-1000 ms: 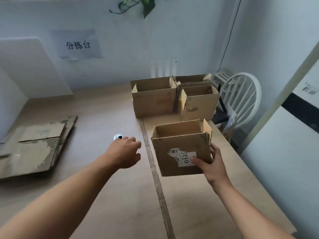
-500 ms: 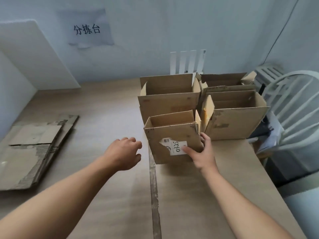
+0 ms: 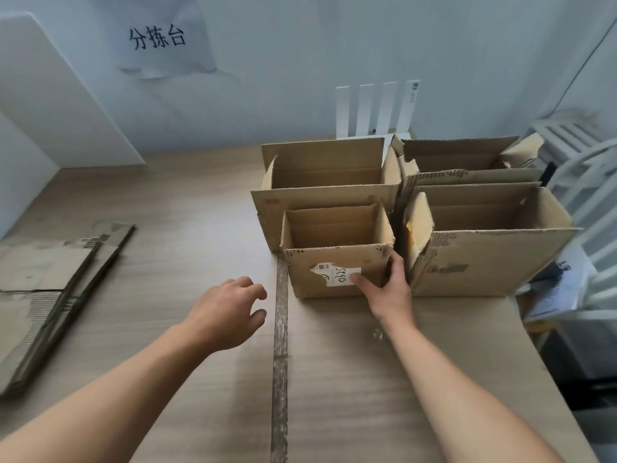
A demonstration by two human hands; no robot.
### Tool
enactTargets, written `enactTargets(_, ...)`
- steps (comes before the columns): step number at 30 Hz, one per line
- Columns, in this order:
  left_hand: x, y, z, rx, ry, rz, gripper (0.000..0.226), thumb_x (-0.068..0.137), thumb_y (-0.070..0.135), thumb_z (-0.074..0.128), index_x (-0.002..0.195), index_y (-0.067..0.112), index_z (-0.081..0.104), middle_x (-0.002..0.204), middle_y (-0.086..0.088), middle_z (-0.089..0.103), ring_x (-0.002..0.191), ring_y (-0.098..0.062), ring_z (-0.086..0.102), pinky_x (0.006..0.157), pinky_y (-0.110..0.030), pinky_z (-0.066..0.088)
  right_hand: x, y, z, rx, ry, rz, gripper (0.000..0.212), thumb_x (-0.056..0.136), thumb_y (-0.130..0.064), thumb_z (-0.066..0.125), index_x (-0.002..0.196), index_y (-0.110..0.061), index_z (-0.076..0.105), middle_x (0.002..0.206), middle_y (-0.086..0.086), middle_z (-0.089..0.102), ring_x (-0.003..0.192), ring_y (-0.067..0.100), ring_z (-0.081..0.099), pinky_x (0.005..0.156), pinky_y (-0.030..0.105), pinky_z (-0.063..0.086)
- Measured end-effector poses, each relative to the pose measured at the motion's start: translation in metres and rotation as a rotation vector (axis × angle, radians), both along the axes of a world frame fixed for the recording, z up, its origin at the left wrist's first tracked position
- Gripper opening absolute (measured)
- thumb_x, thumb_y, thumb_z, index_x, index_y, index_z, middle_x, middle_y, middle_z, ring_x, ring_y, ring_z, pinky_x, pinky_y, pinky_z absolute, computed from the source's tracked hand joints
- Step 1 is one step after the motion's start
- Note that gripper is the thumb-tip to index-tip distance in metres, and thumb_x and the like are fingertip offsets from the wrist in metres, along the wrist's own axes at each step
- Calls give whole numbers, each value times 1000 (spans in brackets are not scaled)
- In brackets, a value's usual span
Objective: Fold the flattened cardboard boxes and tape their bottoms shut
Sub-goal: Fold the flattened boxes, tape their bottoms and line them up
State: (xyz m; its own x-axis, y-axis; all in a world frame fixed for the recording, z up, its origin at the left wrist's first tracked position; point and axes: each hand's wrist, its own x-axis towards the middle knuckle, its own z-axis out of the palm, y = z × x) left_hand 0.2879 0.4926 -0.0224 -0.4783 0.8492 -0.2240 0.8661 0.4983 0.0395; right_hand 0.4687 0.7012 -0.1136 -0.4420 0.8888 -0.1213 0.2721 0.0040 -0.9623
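Near, the empty left hand (image 3: 230,309) hovers loosely curled over the surface (image 3: 334,379) beside a flattened cardboard stack (image 3: 43,289) at left, yet to be folded; the right hand (image 3: 389,290) grips the small box (image 3: 334,262), upright at centre frame against three larger erected boxes (image 3: 327,195), bottoms hidden.

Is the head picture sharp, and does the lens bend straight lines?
Head view: soft even light, no glare; the label on the small brown cardboard box is readable; the white slatted chair at right bows from wide-angle distortion; the flattened cardboard stack looks slightly soft.
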Motion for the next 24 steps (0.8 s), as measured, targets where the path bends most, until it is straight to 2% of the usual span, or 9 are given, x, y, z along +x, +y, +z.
enactTargets(4,1,2,0,17,-63,31,39,98,43,47,134,30,51,134,8,51,123,-16,49,96,-32,44,-7,7,-5,-12,-96,-51,73,76,-40,83,138,-27,46,129,-3,64,120,20,59,104,36,46)
enactTargets(9,3,-5,9,19,-95,24,44,97,41,47,139,30,45,136,5,51,125,-19,48,100,-37,44,-4,-11,5,-5,-236,-103,83,79,-42,80,149,-21,38,144,6,54,131,28,51,109,39,41)
enactTargets(11,6,-10,16,26,-95,5,44,97,40,48,139,29,45,136,4,51,125,-20,49,100,-37,44,7,-27,12,-7,-274,-135,76,84,-40,75,148,-19,40,145,8,51,132,30,48,108,42,41)
enactTargets(13,9,-18,24,45,-99,-10,44,97,39,48,139,29,46,135,4,52,124,-19,50,99,-36,45,21,-47,25,2,-321,-118,60,90,-37,69,141,-14,48,139,10,55,127,29,51,104,37,42)
enactTargets(16,18,-32,34,82,-113,-16,45,96,38,47,140,29,45,133,4,54,124,-19,50,95,-36,47,42,-85,46,73,-394,-27,22,96,-30,60,109,-13,65,110,6,67,106,24,59,82,27,39)
enactTargets(17,23,-39,37,82,-125,-17,46,96,37,47,141,29,43,133,3,54,125,-20,50,95,-37,48,49,-102,54,92,-416,20,16,97,-29,58,97,-14,66,98,3,67,97,24,60,76,27,37)
enactTargets(19,33,-52,42,80,-128,-29,50,96,35,47,145,28,38,133,1,53,125,-22,50,95,-38,48,61,-135,67,156,-491,134,20,98,-30,55,86,-15,62,83,-1,64,86,22,58,70,30,37)
enactTargets(21,42,-68,49,69,-118,-45,50,96,35,47,144,26,38,134,-1,53,124,-25,50,94,-38,47,69,-163,80,266,-597,257,24,98,-35,52,85,-17,59,83,-2,62,85,22,57,73,34,42)
enactTargets(24,53,-94,59,64,-84,-57,45,96,36,47,138,22,46,134,-2,54,122,-26,51,94,-37,46,79,-194,108,396,-741,382,27,99,-43,45,95,-19,57,98,2,60,93,26,57,76,37,46)
